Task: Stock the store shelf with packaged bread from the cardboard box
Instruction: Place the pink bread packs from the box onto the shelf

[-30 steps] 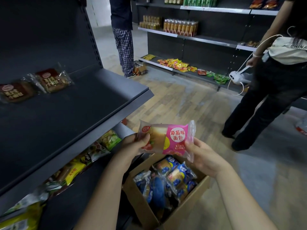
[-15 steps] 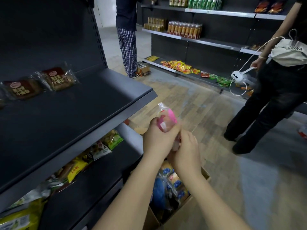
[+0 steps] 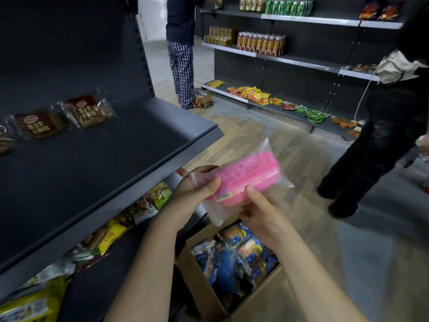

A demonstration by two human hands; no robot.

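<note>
- My left hand (image 3: 192, 190) grips the left end of the pack (image 3: 246, 175): thumb on top, fingers curled under, pinching the clear wrap.
- My right hand (image 3: 260, 214) has the near edge. The thumb presses down beside the barcode sticker and the fingers are tucked under, so that is a pinch too.
- The pack is in the air between both hands, above the box (image 3: 202, 282) and just off the front lip of the shelf (image 3: 92, 154). It is tilted with the far right end higher and its pink back facing up.
- Half a second ago the pack stood edge-on with my hands bunched together. Now it lies flatter, with one hand at each end.
- A second ago the printed front faced me; now I see the back.
- The box sits open on the floor under my forearms, with blue packs (image 3: 234, 254) piled inside.
- The lower shelf (image 3: 97, 282) is left of the box, with yellow and green snack bags (image 3: 160, 194) along its front.
- The shelf is the dark deck at left; its lip is just left of my left hand.
- Two brown packs (image 3: 88, 110) lie at the back of the shelf, and a third is cut off by the frame edge.
- A person in black trousers (image 3: 380, 140) stands at right.
- A person in plaid trousers (image 3: 182, 70) stands farther up the aisle.
- The far shelves (image 3: 297, 60) hold bottles (image 3: 260, 44) and cans, with loose packets (image 3: 253, 94) on the bottom board.
</note>
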